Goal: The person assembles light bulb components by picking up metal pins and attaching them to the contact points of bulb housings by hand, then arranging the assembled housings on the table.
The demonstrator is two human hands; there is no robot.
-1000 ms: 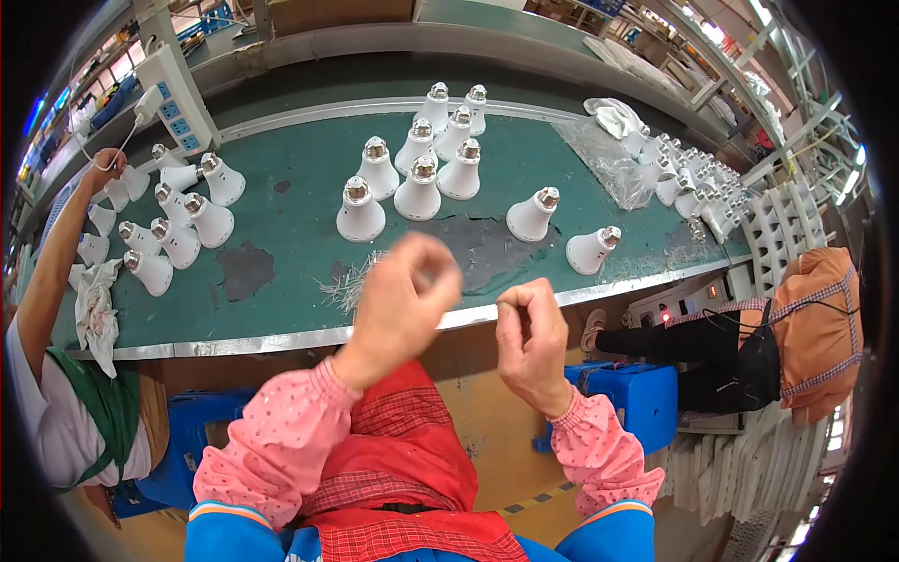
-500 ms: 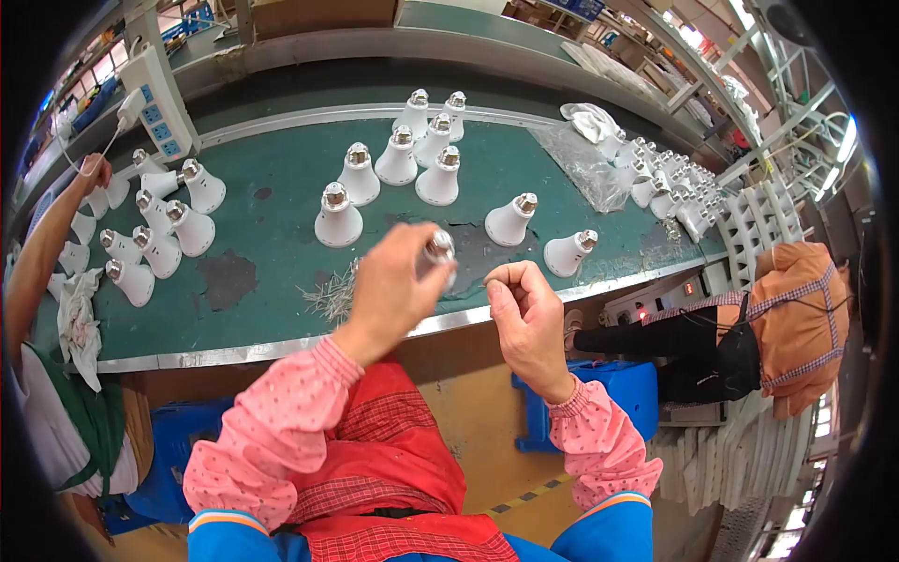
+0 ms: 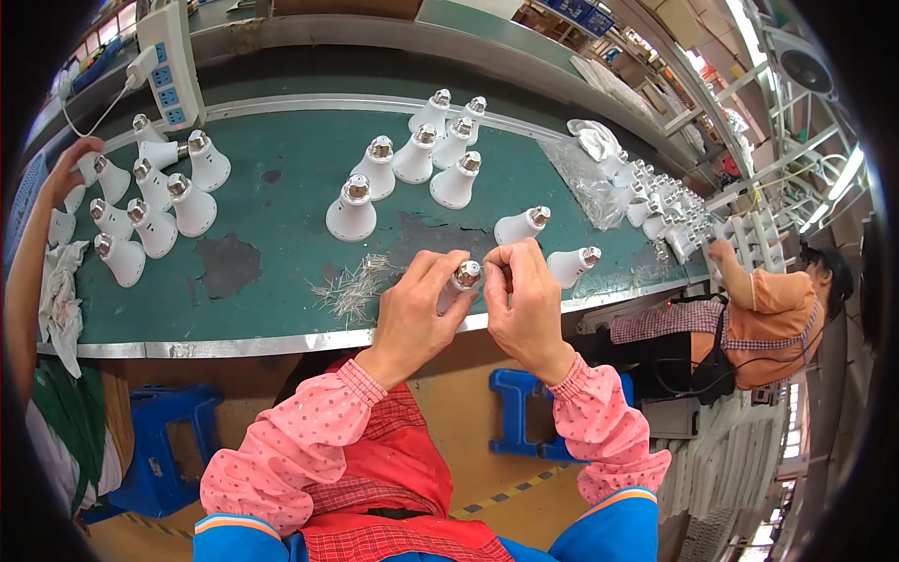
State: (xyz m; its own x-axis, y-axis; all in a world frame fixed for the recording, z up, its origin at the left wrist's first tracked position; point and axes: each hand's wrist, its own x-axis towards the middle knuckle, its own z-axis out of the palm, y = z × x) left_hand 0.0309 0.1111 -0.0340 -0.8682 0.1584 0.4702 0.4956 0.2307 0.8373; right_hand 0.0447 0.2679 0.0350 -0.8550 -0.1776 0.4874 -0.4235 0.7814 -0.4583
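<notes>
Left hand [image 3: 412,314] pinches one bulb [image 3: 465,274] — right hand [image 3: 526,304], fingertips together — two white bulbs [image 3: 522,226] beyond.

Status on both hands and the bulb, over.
Left hand gripping bulb, metal cap up. Right hand close beside cap, fingertips pinched; contents hidden. Wire pile left of left hand, clear of bulb.

Pink sleeves [image 3: 298,440] (dotted), green tabletop [image 3: 300,206].
</notes>
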